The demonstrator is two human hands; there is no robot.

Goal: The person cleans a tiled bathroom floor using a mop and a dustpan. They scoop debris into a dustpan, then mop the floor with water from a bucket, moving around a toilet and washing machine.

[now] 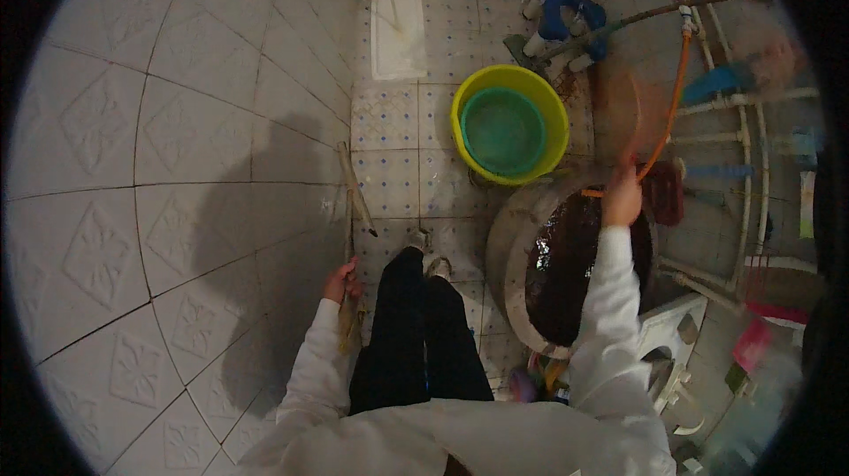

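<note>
My right hand (622, 200) is closed round an orange hose (669, 115), slightly blurred, over a large round vat (513, 286). The hose's short end points left from my fingers, above dark, shiny contents. From the hand the hose curves up to a white fitting (686, 20) on the pipes. At the left wall my left hand (342, 281) hangs low with its fingers curled. A thin pale stick (348, 221) lines up with it, but the grip itself is hard to make out. Another stick (355, 189) leans just beyond.
Beyond the vat stands a yellow basin (559, 105) with a green basin (504, 131) inside. A blue stool (557, 12) sits farther back. White pipes (745, 184) run along the right wall. A white plastic piece (672, 330) lies right of the vat. Tiled wall (97, 220) bounds the left.
</note>
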